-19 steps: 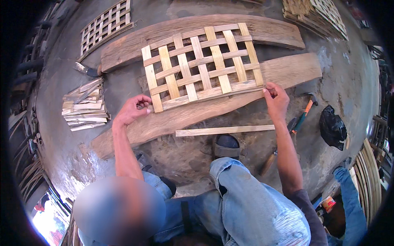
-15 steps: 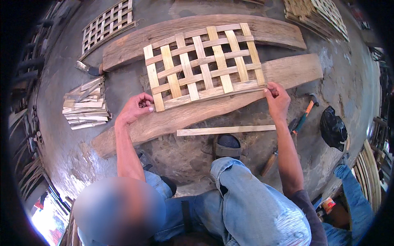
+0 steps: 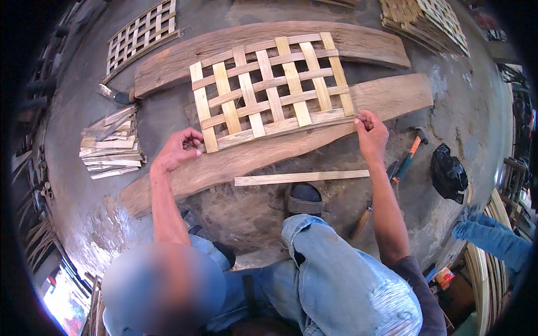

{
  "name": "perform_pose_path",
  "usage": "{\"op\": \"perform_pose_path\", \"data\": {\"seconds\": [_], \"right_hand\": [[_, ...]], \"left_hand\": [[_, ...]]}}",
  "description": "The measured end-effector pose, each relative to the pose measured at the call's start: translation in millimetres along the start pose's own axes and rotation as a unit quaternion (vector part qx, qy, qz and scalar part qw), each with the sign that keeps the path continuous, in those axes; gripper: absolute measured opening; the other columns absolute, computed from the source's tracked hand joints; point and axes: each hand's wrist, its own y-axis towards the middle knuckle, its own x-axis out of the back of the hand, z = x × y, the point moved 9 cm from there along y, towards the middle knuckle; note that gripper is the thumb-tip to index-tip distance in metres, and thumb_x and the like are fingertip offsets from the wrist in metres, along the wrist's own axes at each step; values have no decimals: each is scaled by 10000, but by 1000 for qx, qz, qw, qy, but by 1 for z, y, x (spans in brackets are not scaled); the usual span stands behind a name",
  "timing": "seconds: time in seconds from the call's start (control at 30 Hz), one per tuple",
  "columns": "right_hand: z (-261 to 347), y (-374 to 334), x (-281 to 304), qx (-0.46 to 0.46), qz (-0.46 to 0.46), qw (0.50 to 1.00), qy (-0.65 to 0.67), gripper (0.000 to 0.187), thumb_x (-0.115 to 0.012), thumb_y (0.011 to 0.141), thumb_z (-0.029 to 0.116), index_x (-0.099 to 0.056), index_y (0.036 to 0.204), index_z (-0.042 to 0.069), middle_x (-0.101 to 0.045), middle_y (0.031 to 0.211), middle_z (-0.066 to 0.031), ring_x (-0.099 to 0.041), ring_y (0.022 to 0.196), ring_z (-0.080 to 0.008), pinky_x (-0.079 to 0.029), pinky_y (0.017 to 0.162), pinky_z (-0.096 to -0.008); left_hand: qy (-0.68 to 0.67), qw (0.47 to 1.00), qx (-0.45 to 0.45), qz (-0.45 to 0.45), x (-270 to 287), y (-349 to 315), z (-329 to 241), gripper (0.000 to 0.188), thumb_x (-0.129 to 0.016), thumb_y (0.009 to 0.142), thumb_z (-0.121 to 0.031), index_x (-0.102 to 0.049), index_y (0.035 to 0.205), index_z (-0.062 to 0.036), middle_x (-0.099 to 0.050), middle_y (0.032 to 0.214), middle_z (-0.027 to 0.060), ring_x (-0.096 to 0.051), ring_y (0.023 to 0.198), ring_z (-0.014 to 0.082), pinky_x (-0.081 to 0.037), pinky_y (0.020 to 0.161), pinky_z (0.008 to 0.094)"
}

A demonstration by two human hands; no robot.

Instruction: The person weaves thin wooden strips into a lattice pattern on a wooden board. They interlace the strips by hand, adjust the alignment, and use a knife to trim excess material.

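Observation:
A lattice panel (image 3: pixel 292 78) of woven pale wooden strips lies across two rough planks, the far plank (image 3: pixel 372 47) and the near plank (image 3: pixel 185 179). At its near left corner my left hand (image 3: pixel 175 150) is closed, thumb and curled fingers at the end of the bottom strip. My right hand (image 3: pixel 372 137) pinches the panel's near right corner between thumb and fingertips. Between the near plank and my foot, a loose wooden strip (image 3: pixel 302 177) lies on the floor, its right end meeting my right forearm in view.
A pile of short slats (image 3: pixel 112 147) and a bladed tool (image 3: pixel 115 94) lie at left. To the right are a hammer (image 3: pixel 413 148), a wooden-handled tool (image 3: pixel 362 221) and a black plastic bag (image 3: pixel 448 173). Other lattice panels (image 3: pixel 143 38) lie farther off. Another person's denim-clad leg (image 3: pixel 493 238) shows at right.
The whole view has shifted slightly, so things sit a little farther left. Both hands keep their places at the panel's corners. The other person's leg at right has changed position.

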Motion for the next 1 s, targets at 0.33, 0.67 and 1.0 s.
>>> {"op": "perform_pose_path", "data": {"seconds": [0.33, 0.67, 1.0], "right_hand": [[16, 9, 1, 43, 60, 992, -99, 324, -714, 762, 38, -671, 1081, 69, -684, 852, -65, -614, 676, -150, -502, 654, -295], [9, 6, 2, 75, 28, 996, -42, 335, -742, 743, 44, -674, 1068, 88, -689, 878, -52, -576, 657, -145, -498, 641, -293], [-1, 1, 6, 74, -13, 997, -2, 309, -751, 735, 47, -682, 1033, 88, -676, 848, -50, -568, 666, -159, -493, 643, -299]], "left_hand": [[-65, 998, -18, -7, 5, 7, -3, 340, -692, 840, -171, -581, 1140, -56, -558, 924, -35, -501, 814, 57, -440, 761, 212], [-167, 980, 26, -104, -1, 32, 19, 178, -533, 988, -272, -583, 1081, -129, -555, 868, -101, -438, 709, 5, -377, 675, 162], [-213, 973, 25, -81, -6, 33, 16, 210, -537, 988, -292, -567, 1126, -137, -600, 932, -79, -511, 777, 11, -432, 742, 202]]}}
